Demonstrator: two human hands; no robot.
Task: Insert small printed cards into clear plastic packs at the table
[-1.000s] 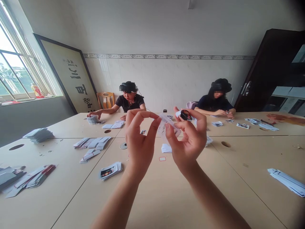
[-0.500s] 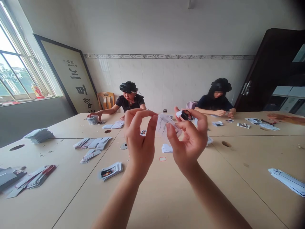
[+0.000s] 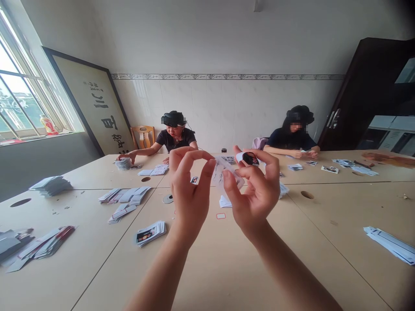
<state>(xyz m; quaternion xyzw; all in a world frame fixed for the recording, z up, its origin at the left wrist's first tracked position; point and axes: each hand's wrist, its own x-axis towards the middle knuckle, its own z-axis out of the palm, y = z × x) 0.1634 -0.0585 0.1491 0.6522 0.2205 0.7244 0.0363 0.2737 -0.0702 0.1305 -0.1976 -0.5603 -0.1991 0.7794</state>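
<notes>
Both my hands are raised above the table, close together. My left hand [image 3: 189,190] pinches one edge of a small clear plastic sleeve [image 3: 223,172] between thumb and forefinger. My right hand [image 3: 256,190] pinches the sleeve's other edge and also grips a small round dark-pictured badge [image 3: 250,158] between its upper fingers. Below my hands on the wooden table [image 3: 227,259] lie a small stack of photo cards [image 3: 149,232], a white paper pile [image 3: 226,201] and a small red-edged sticker [image 3: 221,215].
Two other people sit at the far side, one [image 3: 173,136] at a card stack [image 3: 125,163], one [image 3: 293,136] handling cards. More card piles lie at left [image 3: 125,196], far left [image 3: 50,185], near left [image 3: 42,246] and right [image 3: 389,244]. A dark cabinet [image 3: 372,95] stands right.
My hands have stayed raised and keep working the sleeve between their fingertips; they shifted slightly left and down. The far person on the left still reaches to the card stack.
</notes>
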